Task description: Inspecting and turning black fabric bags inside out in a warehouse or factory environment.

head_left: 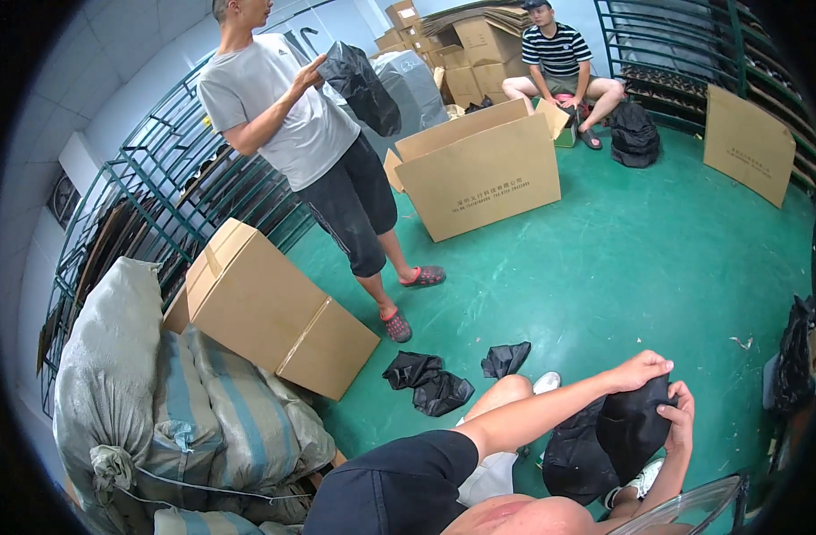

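A thin, limp piece of black fabric (633, 428) hangs between my two hands at the lower right; I cannot make out its exact kind. My left hand (639, 371) pinches its top edge, with the arm stretched across from the left. Lower on the right edge, my right hand (680, 417) grips it between thumb and fingers. Just behind and below it, a larger black bundle (575, 455) rests between my legs, partly covered by the hanging piece.
Black fabric pieces (426, 382) lie on the green floor (604, 259) to my left. Stuffed woven sacks (114, 374) and a closed carton (265, 303) stand at left. An open carton (479, 174) is ahead. A standing person (287, 116) holds a black bag; another person (559, 62) sits behind.
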`<state>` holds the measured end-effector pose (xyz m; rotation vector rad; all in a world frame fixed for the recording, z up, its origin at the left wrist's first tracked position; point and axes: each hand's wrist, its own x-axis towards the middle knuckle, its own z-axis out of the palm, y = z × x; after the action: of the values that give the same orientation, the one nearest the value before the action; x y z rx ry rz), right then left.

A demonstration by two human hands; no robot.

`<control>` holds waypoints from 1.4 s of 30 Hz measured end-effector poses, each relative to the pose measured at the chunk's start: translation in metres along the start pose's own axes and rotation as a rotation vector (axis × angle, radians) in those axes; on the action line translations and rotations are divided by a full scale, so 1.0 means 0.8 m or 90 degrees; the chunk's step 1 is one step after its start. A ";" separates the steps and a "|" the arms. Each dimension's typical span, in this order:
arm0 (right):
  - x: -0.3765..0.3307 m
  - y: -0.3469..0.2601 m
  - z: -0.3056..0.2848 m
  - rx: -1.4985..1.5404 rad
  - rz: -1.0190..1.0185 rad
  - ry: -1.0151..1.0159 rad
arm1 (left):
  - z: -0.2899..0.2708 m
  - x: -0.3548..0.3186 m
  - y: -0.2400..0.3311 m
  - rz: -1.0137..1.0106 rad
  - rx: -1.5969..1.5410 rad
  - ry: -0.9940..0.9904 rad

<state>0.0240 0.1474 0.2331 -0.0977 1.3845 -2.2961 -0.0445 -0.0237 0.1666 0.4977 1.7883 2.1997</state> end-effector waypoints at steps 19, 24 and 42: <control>-0.028 0.002 -0.030 -0.074 0.018 -0.018 | -0.010 -0.038 0.088 -0.118 -0.068 -0.320; -0.029 -0.005 -0.021 0.054 -0.099 -0.110 | -0.009 -0.035 0.099 -0.158 -0.169 -0.341; -0.018 -0.016 -0.005 -0.032 0.013 0.026 | -0.030 -0.015 0.086 -0.239 -0.190 -0.285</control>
<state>0.0314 0.1616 0.2443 -0.0527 1.4579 -2.2581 -0.0428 -0.0643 0.2280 0.4904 1.1876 1.8660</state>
